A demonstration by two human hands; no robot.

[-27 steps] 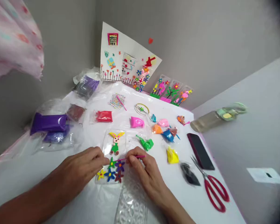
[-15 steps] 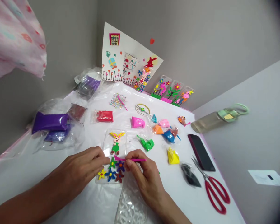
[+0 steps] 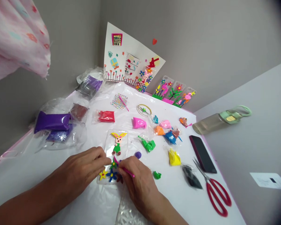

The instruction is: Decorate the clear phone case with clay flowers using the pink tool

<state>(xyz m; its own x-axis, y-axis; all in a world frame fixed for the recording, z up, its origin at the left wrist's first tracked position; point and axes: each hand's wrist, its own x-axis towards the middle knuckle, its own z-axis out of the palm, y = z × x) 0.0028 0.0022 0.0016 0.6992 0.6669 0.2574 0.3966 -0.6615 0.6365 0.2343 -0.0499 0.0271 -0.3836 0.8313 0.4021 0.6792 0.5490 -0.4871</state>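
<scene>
A clear phone case (image 3: 121, 137) lies on the white table (image 3: 196, 200), decorated with a clay bunny (image 3: 117, 143) and several clay flowers (image 3: 109, 173). My left hand (image 3: 84, 170) rests on the case's left edge and steadies it. My right hand (image 3: 137, 182) grips a thin pink tool (image 3: 124, 168), whose tip touches the green flower. The hand covers the purple and dark red flowers. A small purple clay ball (image 3: 138, 154) and a green clay bit (image 3: 157, 175) lie just right of the case.
Small bags of coloured clay (image 3: 168, 136) are scattered at centre. Purple clay packs (image 3: 52, 122) sit at left. Red scissors (image 3: 215, 190) and a dark phone (image 3: 202, 153) lie at right. A decorated card (image 3: 131, 62) and finished cases (image 3: 174, 92) lean on the back wall.
My right hand moved left over the flowers and tilted the pink tool down from level to point at the green flower. The purple ball and green bit are now uncovered.
</scene>
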